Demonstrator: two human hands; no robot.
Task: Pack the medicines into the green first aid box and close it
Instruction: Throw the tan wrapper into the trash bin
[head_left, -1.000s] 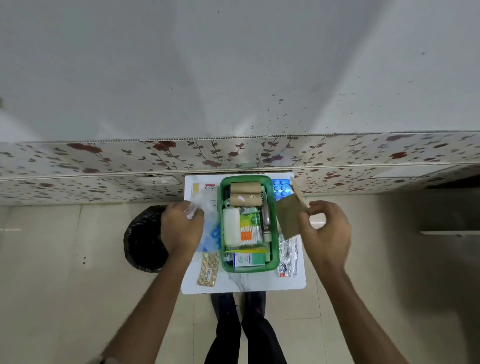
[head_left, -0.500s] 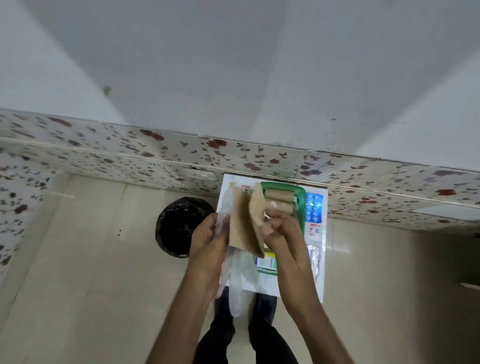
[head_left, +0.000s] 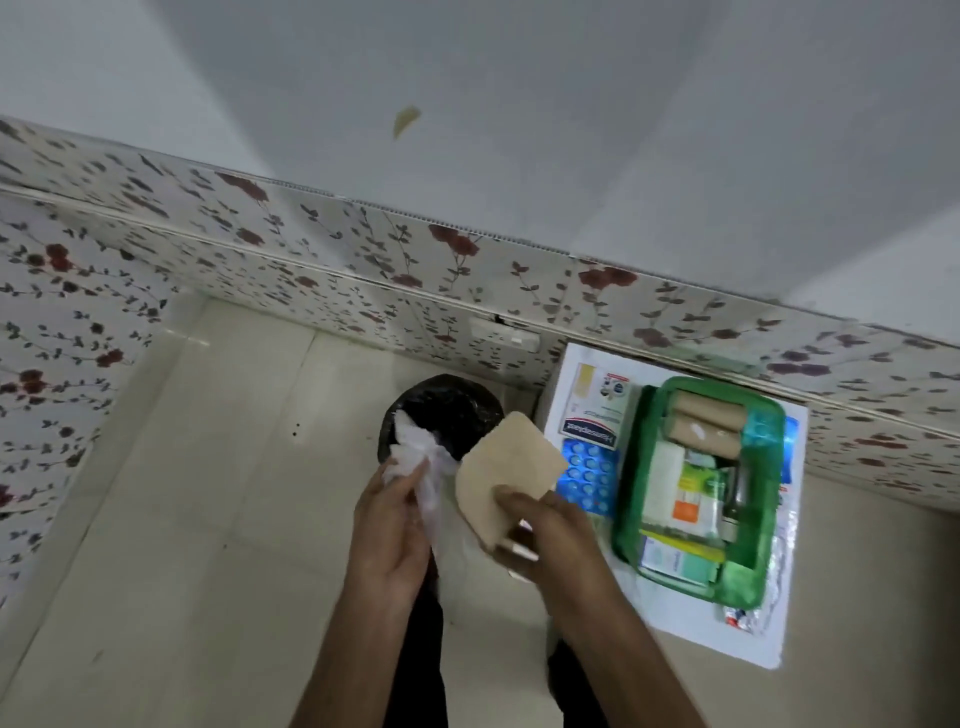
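We saw a grey wall (head_left: 519, 104) w/ a floral panel strip (head_left: 311, 249) below, beige floor tiles (head_left: 182, 519), dim light.

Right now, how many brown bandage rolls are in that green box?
2: one brown roll against the far end of the green box, the second roll just before it. Others may be hidden.

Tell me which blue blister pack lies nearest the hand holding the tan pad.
The blue blister pack left of the green first aid box, beside the right hand. The other blue pack lies beyond the box's far right side.
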